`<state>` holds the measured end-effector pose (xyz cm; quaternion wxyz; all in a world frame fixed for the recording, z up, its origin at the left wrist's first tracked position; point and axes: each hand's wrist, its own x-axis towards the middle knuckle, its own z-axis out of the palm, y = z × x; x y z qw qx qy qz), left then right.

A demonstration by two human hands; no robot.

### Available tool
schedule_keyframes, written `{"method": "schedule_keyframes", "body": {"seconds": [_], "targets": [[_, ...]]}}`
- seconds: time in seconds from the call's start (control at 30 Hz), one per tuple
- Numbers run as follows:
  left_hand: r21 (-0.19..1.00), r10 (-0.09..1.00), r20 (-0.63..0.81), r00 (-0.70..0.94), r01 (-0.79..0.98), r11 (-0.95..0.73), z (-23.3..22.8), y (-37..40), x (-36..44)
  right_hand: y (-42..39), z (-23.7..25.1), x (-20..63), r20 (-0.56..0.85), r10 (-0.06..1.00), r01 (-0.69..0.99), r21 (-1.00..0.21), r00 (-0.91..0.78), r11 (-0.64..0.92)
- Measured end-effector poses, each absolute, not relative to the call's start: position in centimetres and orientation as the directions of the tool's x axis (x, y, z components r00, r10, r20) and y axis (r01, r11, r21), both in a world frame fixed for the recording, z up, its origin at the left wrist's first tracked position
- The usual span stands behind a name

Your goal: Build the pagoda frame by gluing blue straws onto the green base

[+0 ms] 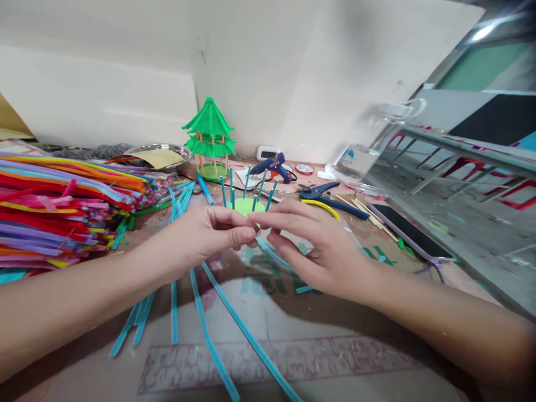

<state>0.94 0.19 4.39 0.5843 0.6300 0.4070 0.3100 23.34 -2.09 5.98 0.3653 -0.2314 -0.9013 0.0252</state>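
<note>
At the centre of the frame we recorded the left hand (201,237) and the right hand (318,248) meeting fingertip to fingertip just in front of a green disc (248,206) ringed by upright blue stems. The fingers (240,231) of the left hand were pinched shut, as were those of the right hand; both closed on the end of one blue pipe cleaner (268,252), which ran down and right beneath the right palm. More loose blue pipe cleaners (209,335) lay fanned across the desk (335,368) toward the lower edge. At the left we noted a heap of coloured pipe cleaners (54,206); at upper centre, a green pagoda model (209,137) beside a metal tray (161,152). Right of it lay a blue glue gun (274,166), blue pliers (330,200), a yellow wire (321,207) and a dark phone (410,231).
</note>
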Motion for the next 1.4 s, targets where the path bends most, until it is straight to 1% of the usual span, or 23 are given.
{"method": "schedule_keyframes", "body": {"seconds": [0.07, 0.13, 0.27, 0.37, 0.47, 0.57, 0.63, 0.77, 0.8, 0.83, 0.9, 0.97, 1.0, 1.07, 1.13, 1.17, 1.27, 1.4], "targets": [[0.987, 0.888, -0.105, 0.449, 0.159, 0.036, 4.7, 0.2, 1.0, -2.1, 6.1, 23.7, 0.674, 0.468, 0.420, -0.251, -0.571, 0.872], [0.985, 0.896, -0.103, 0.432, 0.167, 0.032, 4.9, 0.1, 1.1, -2.0, 6.2, 24.0, 0.704, 0.463, 0.435, -0.239, -0.538, 0.868], [0.979, 0.890, -0.081, 0.449, 0.204, -0.013, 4.8, 0.1, 1.0, -2.1, 6.3, 24.1, 0.750, 0.390, 0.471, -0.119, -0.534, 0.874], [0.969, 0.891, -0.058, 0.451, 0.239, -0.058, 4.5, 0.1, 0.9, -2.2, 6.2, 23.9, 0.748, 0.346, 0.477, -0.045, -0.566, 0.878], [0.977, 0.859, -0.039, 0.510, 0.199, -0.074, 4.0, 0.0, 0.8, -2.2, 5.8, 23.8, 0.735, 0.329, 0.460, -0.027, -0.593, 0.888], [0.994, 0.827, -0.035, 0.562, 0.105, -0.030, 3.7, -0.4, 1.1, -2.0, 5.3, 23.7, 0.728, 0.332, 0.462, -0.024, -0.600, 0.887], [0.998, 0.822, -0.027, 0.569, 0.066, -0.013, 3.7, -0.7, 1.4, -2.0, 5.1, 23.7, 0.732, 0.316, 0.449, -0.015, -0.604, 0.893], [0.996, 0.802, -0.017, 0.597, 0.081, -0.040, 4.1, -1.1, 1.9, -2.2, 5.3, 23.5, 0.736, 0.241, 0.385, 0.030, -0.633, 0.922], [0.994, 0.793, -0.007, 0.609, 0.091, -0.061, 4.3, -1.0, 1.9, -2.3, 5.5, 23.5, 0.729, 0.240, 0.380, 0.030, -0.641, 0.925], [0.990, 0.790, 0.003, 0.613, 0.109, -0.089, 4.4, -0.9, 1.8, -2.4, 5.9, 23.6, 0.721, 0.255, 0.386, 0.019, -0.644, 0.923], [0.973, 0.818, 0.017, 0.575, 0.179, -0.146, 4.7, -0.5, 1.5, -2.4, 6.7, 24.0, 0.695, 0.338, 0.431, -0.044, -0.635, 0.901], [0.945, 0.874, 0.034, 0.484, 0.270, -0.187, 5.0, 0.1, 0.9, -2.4, 7.6, 24.6, 0.667, 0.442, 0.481, -0.141, -0.600, 0.865], [0.929, 0.898, 0.058, 0.436, 0.307, -0.208, 5.1, 0.5, 0.7, -2.4, 7.9, 25.0, 0.658, 0.475, 0.489, -0.182, -0.584, 0.853], [0.895, 0.919, 0.144, 0.368, 0.347, -0.279, 5.3, 1.2, 0.2, -2.5, 8.2, 25.7, 0.653, 0.508, 0.490, -0.232, -0.563, 0.841], [0.862, 0.912, 0.220, 0.346, 0.368, -0.347, 5.3, 1.7, 0.1, -2.8, 8.1, 26.4, 0.641, 0.531, 0.495, -0.259, -0.554, 0.829], [0.855, 0.909, 0.231, 0.347, 0.374, -0.359, 5.3, 1.8, 0.0, -3.1, 8.0, 26.6, 0.630, 0.548, 0.502, -0.275, -0.550, 0.820], [0.876, 0.922, 0.178, 0.344, 0.372, -0.308, 5.0, 1.7, 0.1, -4.6, 7.4, 27.2, 0.573, 0.611, 0.504, -0.358, -0.546, 0.786], [0.901, 0.928, 0.120, 0.352, 0.353, -0.250, 4.9, 1.3, 0.2, -6.6, 7.5, 28.1, 0.454, 0.713, 0.483, -0.528, -0.534, 0.698]]}}
